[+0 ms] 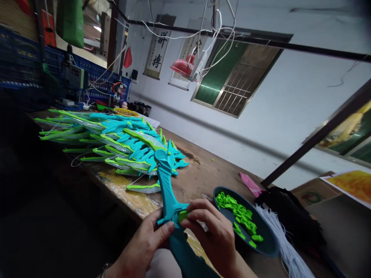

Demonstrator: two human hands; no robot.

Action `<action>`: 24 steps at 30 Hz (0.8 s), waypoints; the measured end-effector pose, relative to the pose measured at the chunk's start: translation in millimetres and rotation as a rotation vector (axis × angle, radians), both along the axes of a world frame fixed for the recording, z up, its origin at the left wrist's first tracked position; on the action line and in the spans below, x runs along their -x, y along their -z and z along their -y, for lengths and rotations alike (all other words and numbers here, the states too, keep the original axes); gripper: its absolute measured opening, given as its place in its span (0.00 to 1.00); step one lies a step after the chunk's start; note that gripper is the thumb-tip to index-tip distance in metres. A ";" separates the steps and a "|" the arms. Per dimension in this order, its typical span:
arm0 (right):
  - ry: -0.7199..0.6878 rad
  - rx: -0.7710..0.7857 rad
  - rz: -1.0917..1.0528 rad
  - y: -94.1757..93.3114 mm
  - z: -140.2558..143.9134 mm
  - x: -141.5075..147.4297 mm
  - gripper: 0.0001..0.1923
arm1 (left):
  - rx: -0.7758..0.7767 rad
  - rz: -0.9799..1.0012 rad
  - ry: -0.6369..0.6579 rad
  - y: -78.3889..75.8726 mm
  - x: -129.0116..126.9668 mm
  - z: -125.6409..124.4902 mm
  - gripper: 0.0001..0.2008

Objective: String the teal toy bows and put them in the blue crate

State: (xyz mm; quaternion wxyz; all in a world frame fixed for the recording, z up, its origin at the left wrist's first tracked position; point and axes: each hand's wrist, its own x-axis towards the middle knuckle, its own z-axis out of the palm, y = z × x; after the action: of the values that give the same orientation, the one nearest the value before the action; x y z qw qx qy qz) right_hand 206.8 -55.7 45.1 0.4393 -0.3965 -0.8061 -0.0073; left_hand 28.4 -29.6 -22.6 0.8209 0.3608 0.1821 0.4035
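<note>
Head view: turquoise frame in gripping left hand; right hand pinching green part against frame.

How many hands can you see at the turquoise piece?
2: the left hand grips the turquoise piece; the right hand holds a small green piece at it. No other hands show.

Handheld part is turquoise; small pieces, bright green; bowl, dark blue; lamp shade, red; scroll, black characters on white
</note>
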 end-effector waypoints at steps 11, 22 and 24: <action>-0.005 0.244 -0.247 2.5 4.7 -1.9 0.04 | -0.117 -0.098 -0.087 2.3 4.2 0.9 0.25; 0.059 0.126 -0.121 5.7 8.4 9.8 0.08 | -0.246 -0.278 -0.213 7.7 -2.8 9.3 0.27; 0.053 0.137 -0.083 6.4 9.5 9.8 0.08 | -0.242 -0.288 -0.238 5.2 -4.4 10.5 0.26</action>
State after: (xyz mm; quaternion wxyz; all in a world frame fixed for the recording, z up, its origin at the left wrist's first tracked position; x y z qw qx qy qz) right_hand 196.9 -65.2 38.6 0.4439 -0.4467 -0.7750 0.0528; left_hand 32.7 -40.1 -27.8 0.6838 0.4864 0.2890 0.4608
